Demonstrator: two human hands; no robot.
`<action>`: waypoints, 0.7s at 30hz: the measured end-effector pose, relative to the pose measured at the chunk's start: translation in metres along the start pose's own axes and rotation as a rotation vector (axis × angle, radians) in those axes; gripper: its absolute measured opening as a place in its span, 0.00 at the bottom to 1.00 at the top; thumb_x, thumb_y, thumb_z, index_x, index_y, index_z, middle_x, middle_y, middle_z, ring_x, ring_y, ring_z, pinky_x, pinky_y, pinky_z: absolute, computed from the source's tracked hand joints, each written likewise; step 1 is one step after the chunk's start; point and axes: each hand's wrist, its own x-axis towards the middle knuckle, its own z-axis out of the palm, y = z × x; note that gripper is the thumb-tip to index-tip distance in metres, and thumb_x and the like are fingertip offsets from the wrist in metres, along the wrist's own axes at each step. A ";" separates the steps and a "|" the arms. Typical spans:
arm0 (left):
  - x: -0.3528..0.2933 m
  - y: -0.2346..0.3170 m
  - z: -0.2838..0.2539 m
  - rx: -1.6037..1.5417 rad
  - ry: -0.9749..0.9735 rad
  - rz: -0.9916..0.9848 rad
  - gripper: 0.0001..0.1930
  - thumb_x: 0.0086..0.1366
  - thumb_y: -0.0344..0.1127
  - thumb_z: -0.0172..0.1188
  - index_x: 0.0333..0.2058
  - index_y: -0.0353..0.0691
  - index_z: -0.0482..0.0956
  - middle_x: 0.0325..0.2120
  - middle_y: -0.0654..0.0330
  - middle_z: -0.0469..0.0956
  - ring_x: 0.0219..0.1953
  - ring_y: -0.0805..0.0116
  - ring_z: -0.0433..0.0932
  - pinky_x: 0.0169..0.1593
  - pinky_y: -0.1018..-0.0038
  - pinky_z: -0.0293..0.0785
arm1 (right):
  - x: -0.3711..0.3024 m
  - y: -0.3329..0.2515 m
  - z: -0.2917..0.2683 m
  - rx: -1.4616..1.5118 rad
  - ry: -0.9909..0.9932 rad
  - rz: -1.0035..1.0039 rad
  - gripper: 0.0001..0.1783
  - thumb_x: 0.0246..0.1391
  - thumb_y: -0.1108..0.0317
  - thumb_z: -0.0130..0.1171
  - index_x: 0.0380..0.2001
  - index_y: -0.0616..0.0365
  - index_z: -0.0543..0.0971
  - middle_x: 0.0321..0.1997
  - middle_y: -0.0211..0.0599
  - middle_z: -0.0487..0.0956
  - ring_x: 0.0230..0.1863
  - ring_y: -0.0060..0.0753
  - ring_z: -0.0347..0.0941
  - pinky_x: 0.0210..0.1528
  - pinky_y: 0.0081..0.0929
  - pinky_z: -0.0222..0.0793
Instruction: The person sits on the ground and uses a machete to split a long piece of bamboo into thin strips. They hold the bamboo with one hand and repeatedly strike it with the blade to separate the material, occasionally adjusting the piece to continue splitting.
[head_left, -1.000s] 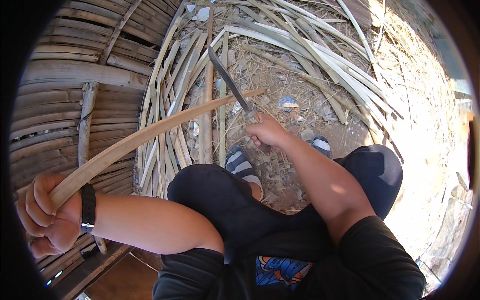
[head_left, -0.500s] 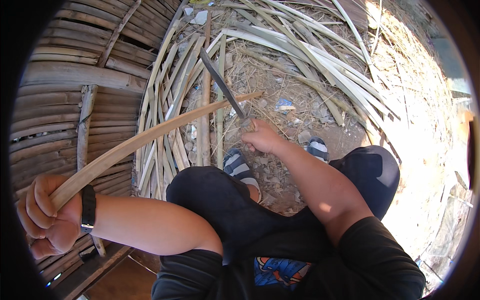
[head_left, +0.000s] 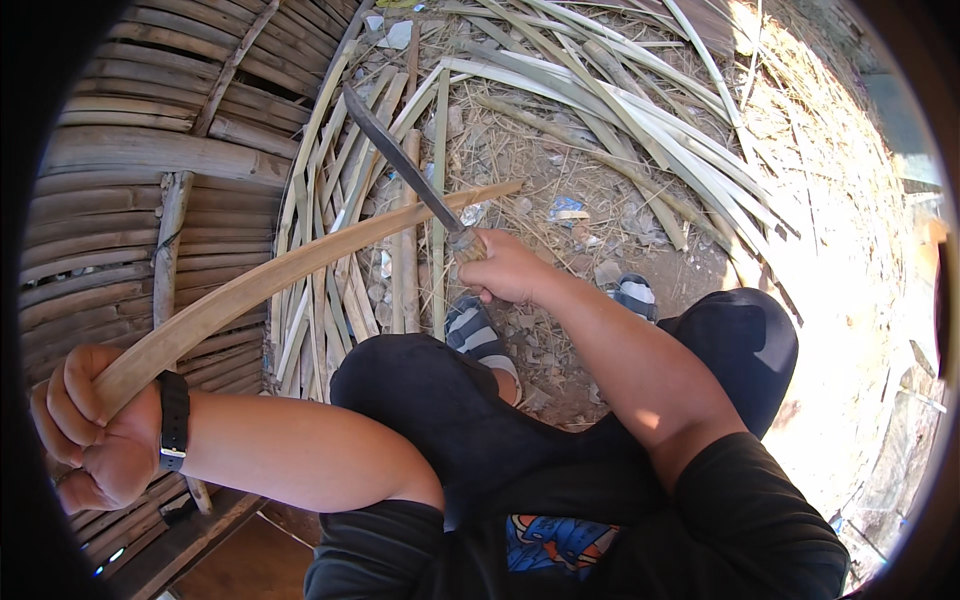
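Observation:
At the far left my left hand [head_left: 98,430] is wrapped round the near end of a long, pale brown bamboo strip [head_left: 270,280]. The strip slants up to the right, and its tapered far end lies over the littered ground. My right hand [head_left: 503,266], closed, grips the handle of a machete [head_left: 400,160]. Its dark blade points up and to the left and crosses the strip near the far end. Whether blade and strip touch I cannot tell. A black watch band is on my left wrist.
A slatted bamboo wall [head_left: 110,215] stands at the left. Split bamboo strips [head_left: 620,120] lie in piles ahead and beside the wall [head_left: 325,250]. Straw and scraps cover the ground around my striped sandals [head_left: 473,335]. Bright sunlight falls on the right.
My right hand has moved slightly left, and the machete's blade has swung left and tilted lower. My left hand still holds the bamboo strip, almost unmoved.

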 end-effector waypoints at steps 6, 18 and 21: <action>0.001 -0.007 0.006 -0.046 -0.054 -0.063 0.15 0.54 0.59 0.59 0.26 0.56 0.76 0.13 0.77 0.61 0.13 0.82 0.59 0.23 0.81 0.56 | 0.013 0.037 -0.019 0.105 0.069 0.047 0.08 0.50 0.73 0.59 0.34 0.62 0.72 0.20 0.32 0.73 0.17 0.23 0.70 0.22 0.26 0.68; -0.001 -0.003 0.008 0.017 -0.033 -0.027 0.13 0.53 0.55 0.60 0.27 0.54 0.75 0.14 0.77 0.63 0.13 0.81 0.58 0.23 0.80 0.55 | 0.015 0.025 -0.015 0.026 -0.011 -0.010 0.10 0.51 0.74 0.57 0.37 0.62 0.71 0.21 0.31 0.72 0.17 0.24 0.68 0.23 0.27 0.69; 0.000 -0.010 0.011 -0.028 0.006 -0.041 0.09 0.52 0.49 0.61 0.24 0.54 0.75 0.15 0.76 0.63 0.14 0.81 0.59 0.23 0.81 0.56 | 0.019 0.070 -0.027 0.125 0.191 0.111 0.14 0.51 0.73 0.58 0.41 0.64 0.71 0.22 0.31 0.73 0.18 0.24 0.69 0.23 0.27 0.70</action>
